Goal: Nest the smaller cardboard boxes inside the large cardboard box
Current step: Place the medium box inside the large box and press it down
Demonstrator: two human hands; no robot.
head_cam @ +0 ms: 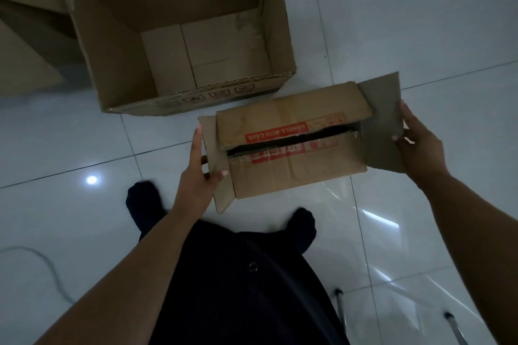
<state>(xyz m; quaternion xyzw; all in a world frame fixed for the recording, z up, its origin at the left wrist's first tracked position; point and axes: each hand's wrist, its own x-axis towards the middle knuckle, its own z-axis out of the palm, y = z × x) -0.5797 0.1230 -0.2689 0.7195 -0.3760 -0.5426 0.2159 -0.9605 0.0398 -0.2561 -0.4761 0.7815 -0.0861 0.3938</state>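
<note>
The large cardboard box (117,64) stands open on the tiled floor at the upper left, its inside bare. In front of it I hold a smaller cardboard box (291,165) with red "handle with care" print; its two long top flaps are nearly closed, leaving a dark slit. My left hand (200,173) grips the box's left end flap. My right hand (417,143) grips the right end flap, which sticks outward. The small box sits just right of and nearer than the large box, apart from it.
Another piece of cardboard (25,59) lies at the far left behind the large box. A clear plastic sheet (392,246) lies on the floor at the lower right, near two metal legs (339,297). A grey cable (47,263) curls at lower left. My feet in dark socks (145,204) stand below the box.
</note>
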